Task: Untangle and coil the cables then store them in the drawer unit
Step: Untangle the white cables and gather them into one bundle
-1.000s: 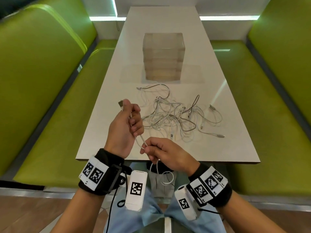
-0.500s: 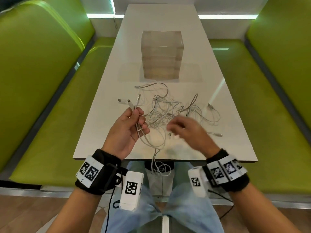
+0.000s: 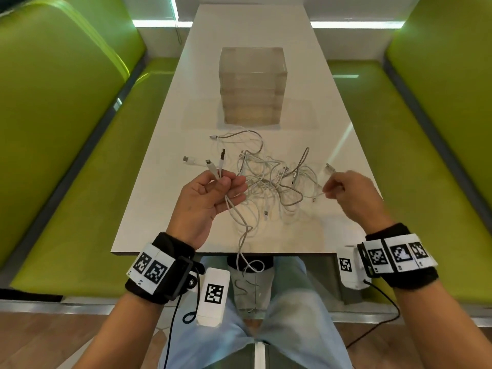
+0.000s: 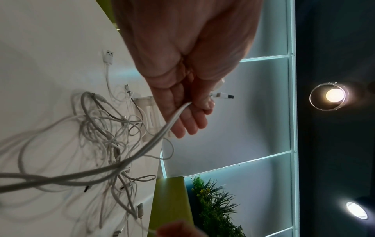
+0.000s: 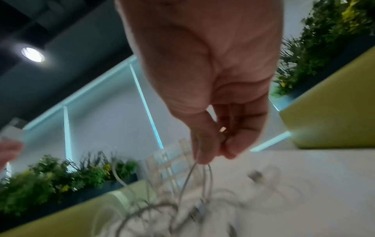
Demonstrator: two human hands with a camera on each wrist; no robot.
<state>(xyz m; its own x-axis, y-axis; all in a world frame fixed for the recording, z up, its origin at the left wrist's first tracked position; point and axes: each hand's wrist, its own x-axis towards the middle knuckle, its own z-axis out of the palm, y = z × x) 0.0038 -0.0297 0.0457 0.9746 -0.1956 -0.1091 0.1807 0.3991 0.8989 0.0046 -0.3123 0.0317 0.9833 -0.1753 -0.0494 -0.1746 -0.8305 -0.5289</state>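
Over table [image 3: 165, 182], right hand [image 3: 351, 193] blurred, pinching cables [image 3: 271, 182]

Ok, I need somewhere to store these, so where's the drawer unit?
In the head view the drawer unit stands mid-table, just beyond the cable tangle.

White table [image 3: 165, 198] with cable tangle [image 3: 274, 179], drawer unit [image 3: 251, 86]

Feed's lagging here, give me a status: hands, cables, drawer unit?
Left hand grips cable ends. Right hand pinches one strand. Cable tangle uncoiled on table. Drawer unit closed, unobstructed.
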